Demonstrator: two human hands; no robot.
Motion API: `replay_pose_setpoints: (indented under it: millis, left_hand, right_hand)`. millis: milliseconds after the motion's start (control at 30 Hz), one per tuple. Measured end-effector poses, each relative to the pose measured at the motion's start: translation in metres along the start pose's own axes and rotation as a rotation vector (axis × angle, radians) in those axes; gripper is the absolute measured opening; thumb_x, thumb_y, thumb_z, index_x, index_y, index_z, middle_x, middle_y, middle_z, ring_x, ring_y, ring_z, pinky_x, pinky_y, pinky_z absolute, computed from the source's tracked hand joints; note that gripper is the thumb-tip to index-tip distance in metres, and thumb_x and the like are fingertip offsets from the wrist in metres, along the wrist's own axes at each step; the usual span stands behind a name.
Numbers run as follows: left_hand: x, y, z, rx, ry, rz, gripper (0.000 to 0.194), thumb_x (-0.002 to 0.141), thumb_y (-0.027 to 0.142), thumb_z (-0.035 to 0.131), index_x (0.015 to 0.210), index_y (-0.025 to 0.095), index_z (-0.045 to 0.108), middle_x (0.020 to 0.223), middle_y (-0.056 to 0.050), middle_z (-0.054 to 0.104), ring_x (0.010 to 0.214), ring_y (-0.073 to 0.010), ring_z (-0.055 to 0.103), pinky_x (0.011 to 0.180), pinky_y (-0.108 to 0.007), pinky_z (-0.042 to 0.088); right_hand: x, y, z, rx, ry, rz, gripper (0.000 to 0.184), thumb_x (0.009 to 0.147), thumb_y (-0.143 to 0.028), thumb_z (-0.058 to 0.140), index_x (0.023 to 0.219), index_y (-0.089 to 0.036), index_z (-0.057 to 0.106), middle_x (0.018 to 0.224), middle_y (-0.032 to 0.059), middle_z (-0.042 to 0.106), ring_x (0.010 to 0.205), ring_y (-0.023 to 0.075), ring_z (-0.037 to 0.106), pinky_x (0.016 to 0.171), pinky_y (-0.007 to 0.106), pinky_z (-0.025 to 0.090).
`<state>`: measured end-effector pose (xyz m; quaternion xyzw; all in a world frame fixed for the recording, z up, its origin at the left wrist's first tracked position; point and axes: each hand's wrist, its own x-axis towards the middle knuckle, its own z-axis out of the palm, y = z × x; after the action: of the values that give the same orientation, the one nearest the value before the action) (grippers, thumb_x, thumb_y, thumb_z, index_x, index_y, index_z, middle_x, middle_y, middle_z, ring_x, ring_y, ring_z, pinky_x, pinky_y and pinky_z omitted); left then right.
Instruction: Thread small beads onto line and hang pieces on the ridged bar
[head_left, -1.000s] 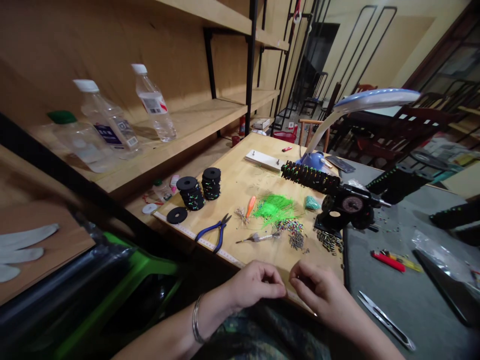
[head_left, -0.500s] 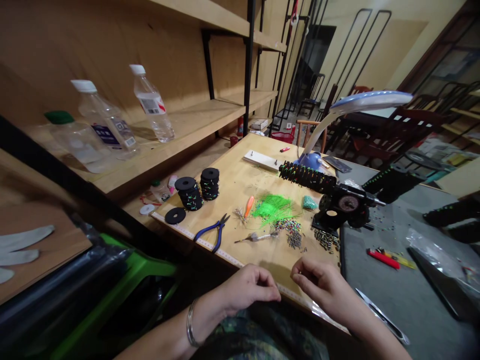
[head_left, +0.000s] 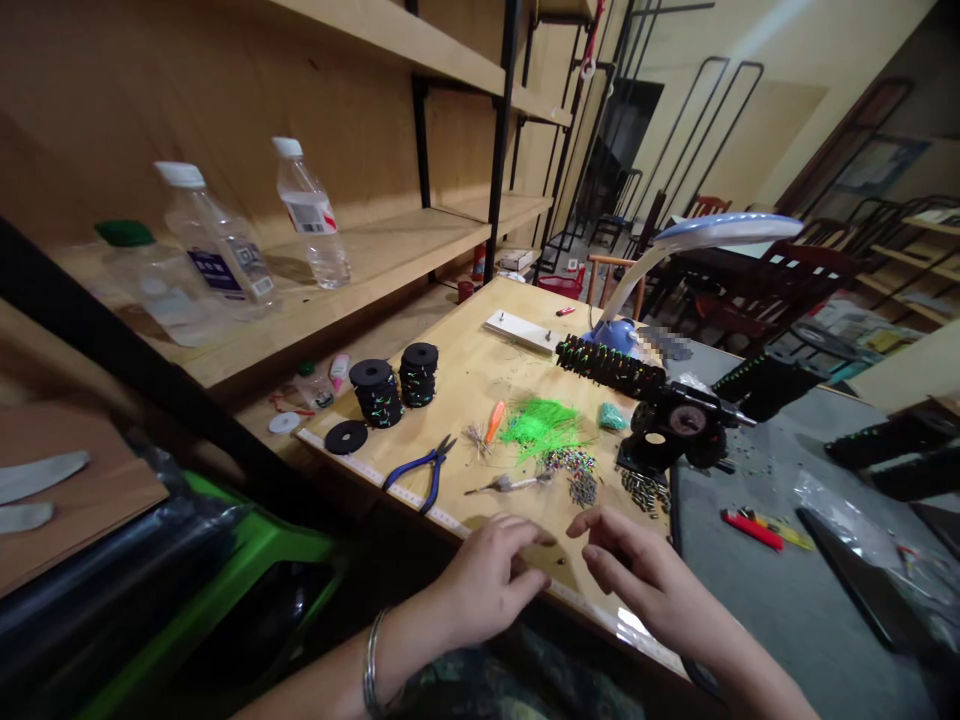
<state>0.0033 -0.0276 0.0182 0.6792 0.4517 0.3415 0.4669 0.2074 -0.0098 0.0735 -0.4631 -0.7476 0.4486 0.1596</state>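
My left hand (head_left: 491, 578) is over the table's front edge, its thumb apart from its stretched fingers, with nothing seen in it. Facing it, my right hand (head_left: 634, 562) has its index finger out and the thumb apart; it too looks free of any object. A tiny dark bead-like piece (head_left: 561, 561) lies on the wooden table between the hands. Beyond them are a heap of grey beads (head_left: 583, 488), a pile of multicoloured beads (head_left: 568, 460), bright green strands (head_left: 541, 424), metal pieces (head_left: 645, 492) and a thin pointed tool (head_left: 510, 483).
Blue-handled pliers (head_left: 424, 475) lie at the front left, near black foam spools (head_left: 376, 395). A black clamp device (head_left: 679, 420) holding a foam-covered rod stands at the right, before a desk lamp (head_left: 615, 333). Bottles (head_left: 311, 220) stand on the left shelf (head_left: 390, 250).
Both hands have opened from closed fingers and moved slightly. A tiny dark piece now shows on the table between them. The view has shifted a little.
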Motion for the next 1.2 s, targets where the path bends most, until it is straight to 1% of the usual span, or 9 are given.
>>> replay_pose_setpoints:
  millis: [67, 167, 267, 433, 567, 733, 900, 1067, 1200]
  left_hand:
    - [0.005, 0.007, 0.004, -0.231, -0.045, 0.011, 0.035, 0.072, 0.016, 0.070, 0.106, 0.018, 0.064, 0.109, -0.008, 0.068, 0.104, -0.0236, 0.060, 0.091, -0.034, 0.044]
    - [0.015, 0.012, 0.016, -0.580, -0.125, -0.025, 0.022, 0.077, 0.024, 0.069, 0.094, 0.015, 0.059, 0.086, -0.007, 0.070, 0.084, -0.0192, 0.066, 0.075, -0.029, 0.049]
    - [0.021, 0.008, 0.026, -0.693, -0.129, -0.059, 0.022, 0.079, 0.033, 0.068, 0.080, 0.014, 0.057, 0.071, -0.004, 0.067, 0.069, -0.0153, 0.064, 0.067, -0.027, 0.048]
    - [0.019, -0.004, 0.029, -0.726, -0.142, -0.130, 0.029, 0.077, 0.040, 0.070, 0.076, 0.015, 0.054, 0.065, 0.000, 0.061, 0.064, -0.0132, 0.061, 0.066, -0.026, 0.045]
    - [0.017, -0.009, 0.031, -0.778, -0.145, -0.171, 0.036, 0.076, 0.047, 0.069, 0.080, 0.016, 0.052, 0.058, 0.005, 0.055, 0.056, -0.0114, 0.057, 0.064, -0.027, 0.045]
    - [0.019, -0.008, 0.036, -0.708, -0.132, -0.130, 0.035, 0.078, 0.049, 0.066, 0.074, 0.016, 0.053, 0.052, 0.006, 0.050, 0.050, -0.0098, 0.051, 0.058, -0.025, 0.043]
    - [0.019, -0.014, 0.038, -0.758, -0.152, -0.112, 0.037, 0.077, 0.050, 0.067, 0.072, 0.017, 0.052, 0.052, 0.005, 0.049, 0.050, -0.0100, 0.050, 0.057, -0.024, 0.042]
    - [0.014, -0.024, 0.034, -0.690, -0.123, -0.130, 0.034, 0.079, 0.047, 0.065, 0.074, 0.016, 0.053, 0.064, 0.001, 0.055, 0.063, -0.0124, 0.052, 0.067, -0.026, 0.043]
    - [0.009, -0.025, 0.026, -0.536, -0.166, -0.116, 0.025, 0.086, 0.040, 0.054, 0.079, 0.016, 0.054, 0.074, -0.001, 0.056, 0.074, -0.0157, 0.054, 0.074, -0.029, 0.043]
  right_hand:
    - [0.002, -0.002, 0.001, 0.029, -0.036, 0.006, 0.016, 0.097, -0.034, 0.042, 0.100, -0.021, 0.052, 0.064, -0.0050, 0.050, 0.059, 0.0136, 0.047, 0.057, 0.025, 0.037]
    - [0.003, -0.004, -0.001, 0.089, -0.074, 0.002, 0.017, 0.096, -0.035, 0.044, 0.101, -0.021, 0.052, 0.070, -0.0023, 0.057, 0.063, 0.0137, 0.051, 0.060, 0.025, 0.040]
    - [0.002, 0.000, -0.007, 0.116, -0.086, 0.018, 0.019, 0.097, -0.034, 0.043, 0.107, -0.021, 0.050, 0.071, -0.0009, 0.060, 0.065, 0.0146, 0.055, 0.062, 0.026, 0.042]
    - [0.000, 0.009, -0.014, 0.026, -0.075, 0.004, 0.017, 0.093, -0.027, 0.046, 0.107, -0.020, 0.053, 0.071, -0.0004, 0.062, 0.066, 0.0152, 0.056, 0.062, 0.026, 0.044]
    - [0.001, 0.009, -0.015, -0.025, -0.055, -0.036, 0.017, 0.094, -0.026, 0.043, 0.103, -0.019, 0.055, 0.067, -0.0015, 0.058, 0.064, 0.0149, 0.053, 0.060, 0.026, 0.043]
    - [0.001, 0.004, -0.014, -0.140, 0.004, -0.078, 0.017, 0.091, -0.022, 0.044, 0.099, -0.019, 0.059, 0.062, -0.0041, 0.055, 0.057, 0.0135, 0.050, 0.056, 0.024, 0.039]
    - [0.000, 0.005, -0.016, -0.192, 0.123, -0.116, 0.019, 0.089, -0.025, 0.046, 0.092, -0.020, 0.065, 0.066, -0.0006, 0.061, 0.066, 0.0165, 0.057, 0.064, 0.025, 0.044]
    - [0.000, 0.008, -0.019, -0.185, 0.167, -0.122, 0.020, 0.089, -0.025, 0.046, 0.089, -0.020, 0.065, 0.069, 0.0007, 0.064, 0.066, 0.0172, 0.057, 0.063, 0.026, 0.045]
    - [0.001, 0.008, -0.021, -0.171, 0.182, -0.122, 0.023, 0.090, -0.025, 0.042, 0.088, -0.019, 0.064, 0.070, 0.0012, 0.062, 0.064, 0.0168, 0.056, 0.060, 0.026, 0.043]
